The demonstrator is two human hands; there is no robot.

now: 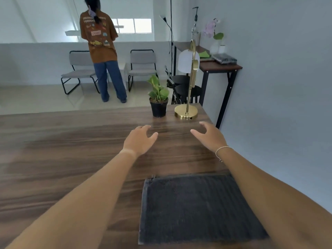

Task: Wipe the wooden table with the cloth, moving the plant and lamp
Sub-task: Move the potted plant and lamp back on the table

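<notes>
A dark grey cloth (197, 209) lies flat on the wooden table (62, 150) near its front right edge, between my forearms. At the far right corner stand a small green plant in a black pot (158, 103) and, to its right, a gold lamp (186, 110) with a white shade. My left hand (141, 140) hovers open above the table a little in front of the plant. My right hand (210, 134) is open too, just in front of the lamp's round base. Neither hand touches anything.
The table's right edge runs close to a blue-grey wall. Beyond the far edge are a black stool (186, 88), a tall side table (215, 66) with an orchid and other items, two grey chairs, and a person (101, 51) standing with their back turned.
</notes>
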